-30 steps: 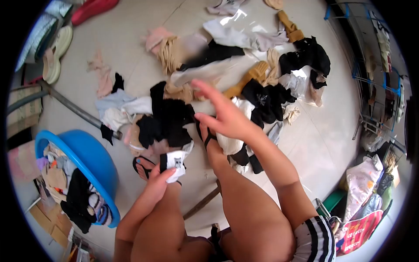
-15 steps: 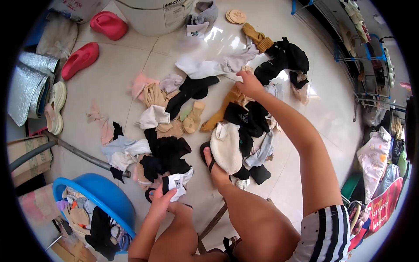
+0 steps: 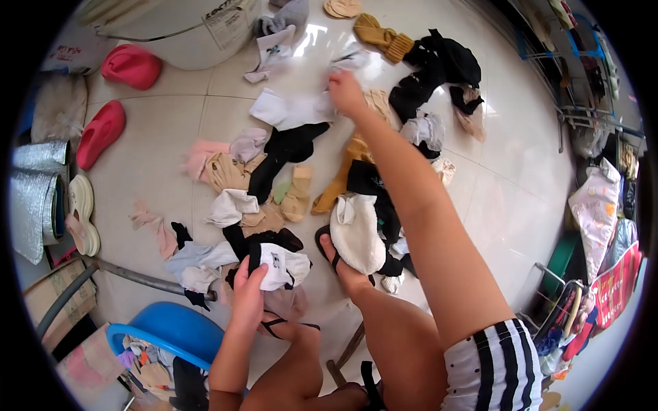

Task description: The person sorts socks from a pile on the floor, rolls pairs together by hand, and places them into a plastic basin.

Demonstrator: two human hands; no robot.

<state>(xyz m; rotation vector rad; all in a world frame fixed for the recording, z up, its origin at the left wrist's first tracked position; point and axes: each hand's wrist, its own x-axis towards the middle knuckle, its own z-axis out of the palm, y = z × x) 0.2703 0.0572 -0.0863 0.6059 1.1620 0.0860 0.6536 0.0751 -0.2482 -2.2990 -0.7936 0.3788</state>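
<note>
Black-cuffed white fabric sock (image 3: 276, 268) gripped by left hand (image 3: 247, 286), lower centre
Right hand (image 3: 346, 94) is seen beside plain white sock (image 3: 291, 111), upper centre — finger grip cannot be told.

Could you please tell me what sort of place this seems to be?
Probably a home interior, though I cannot be sure: socks lie scattered on a tiled floor, near a blue basin of cloth items and pink shoes.

Cannot identify the blurred whitish cloth (image 3: 351, 59) at twelve o'clock or read fine print (image 3: 232, 26) on the bucket (image 3: 179, 48), cropped at eleven; lose some of the blue basin (image 3: 181, 325) off-edge at seven.
</note>
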